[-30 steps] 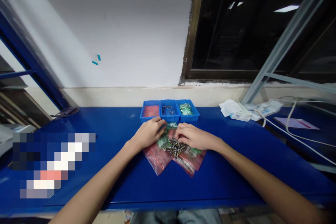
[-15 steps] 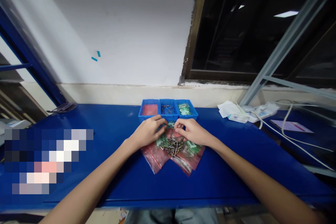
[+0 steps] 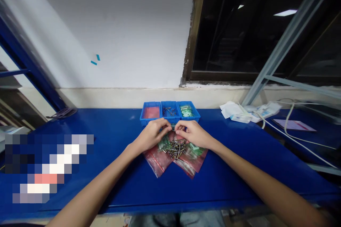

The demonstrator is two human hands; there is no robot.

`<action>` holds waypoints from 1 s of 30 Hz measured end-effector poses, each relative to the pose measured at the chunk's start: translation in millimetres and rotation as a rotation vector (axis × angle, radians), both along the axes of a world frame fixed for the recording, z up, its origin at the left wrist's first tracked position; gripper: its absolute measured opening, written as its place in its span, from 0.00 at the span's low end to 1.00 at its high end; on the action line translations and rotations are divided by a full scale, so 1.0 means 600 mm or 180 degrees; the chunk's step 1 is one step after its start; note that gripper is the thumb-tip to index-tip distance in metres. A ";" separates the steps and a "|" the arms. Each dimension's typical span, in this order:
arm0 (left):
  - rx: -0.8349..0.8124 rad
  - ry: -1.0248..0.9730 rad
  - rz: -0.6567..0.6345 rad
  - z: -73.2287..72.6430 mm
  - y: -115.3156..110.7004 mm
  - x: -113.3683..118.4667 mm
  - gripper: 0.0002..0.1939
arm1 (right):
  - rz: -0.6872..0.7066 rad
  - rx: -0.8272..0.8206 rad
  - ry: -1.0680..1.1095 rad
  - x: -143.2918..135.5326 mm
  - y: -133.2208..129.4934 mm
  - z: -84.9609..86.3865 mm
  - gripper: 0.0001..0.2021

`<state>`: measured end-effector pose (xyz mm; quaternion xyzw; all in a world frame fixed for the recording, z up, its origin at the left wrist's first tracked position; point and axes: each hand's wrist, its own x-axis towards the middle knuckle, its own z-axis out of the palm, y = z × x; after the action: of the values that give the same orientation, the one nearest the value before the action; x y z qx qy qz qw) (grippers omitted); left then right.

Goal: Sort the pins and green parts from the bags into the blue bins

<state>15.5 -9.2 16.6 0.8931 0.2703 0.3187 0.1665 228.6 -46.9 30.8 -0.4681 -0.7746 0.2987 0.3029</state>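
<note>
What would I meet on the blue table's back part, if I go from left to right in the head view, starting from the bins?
Blue bin with pink contents → blue bin with metal pieces → blue bin with green packets → crumpled white papers → flat pinkish sheet.

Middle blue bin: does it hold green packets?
No, the middle blue bin shows a few small metal pieces, while green packets lie in the right-hand blue bin.
</note>
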 end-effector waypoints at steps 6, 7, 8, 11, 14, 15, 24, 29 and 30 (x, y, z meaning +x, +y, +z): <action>0.0132 -0.0038 0.0035 -0.010 -0.005 0.005 0.10 | 0.0093 0.0110 0.0034 -0.003 0.002 -0.015 0.05; 0.0172 -0.0040 0.0043 -0.011 -0.006 0.006 0.11 | 0.0132 0.0116 0.0004 -0.003 0.003 -0.017 0.05; 0.0212 -0.0036 0.0048 -0.011 -0.006 0.007 0.11 | 0.0158 0.0120 -0.0031 -0.003 0.003 -0.019 0.05; 0.0337 0.0016 0.0085 -0.012 -0.006 0.008 0.11 | 0.0135 0.0156 -0.0070 -0.003 0.004 -0.021 0.05; 0.0459 0.0119 0.0162 -0.010 -0.005 0.006 0.11 | 0.0038 0.0031 0.0067 -0.002 0.006 -0.021 0.06; 0.0506 0.0172 0.0182 -0.010 -0.005 0.005 0.11 | -0.0016 -0.0065 0.0162 -0.002 0.006 -0.021 0.06; 0.0608 0.0475 0.0162 -0.017 -0.004 0.003 0.10 | -0.0282 -0.0279 0.1022 -0.005 0.014 -0.020 0.06; 0.0487 0.0444 0.0145 -0.015 -0.009 0.007 0.09 | -0.0278 -0.0078 0.1013 -0.010 0.009 -0.017 0.07; 0.0459 0.0413 0.0137 -0.014 -0.010 0.008 0.09 | -0.0264 0.0028 0.0924 -0.009 0.008 -0.016 0.07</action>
<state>20.2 -15.1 7.9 0.9155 0.2760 0.2823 0.0770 223.1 -41.8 21.2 -0.4502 -0.7040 0.3470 0.4258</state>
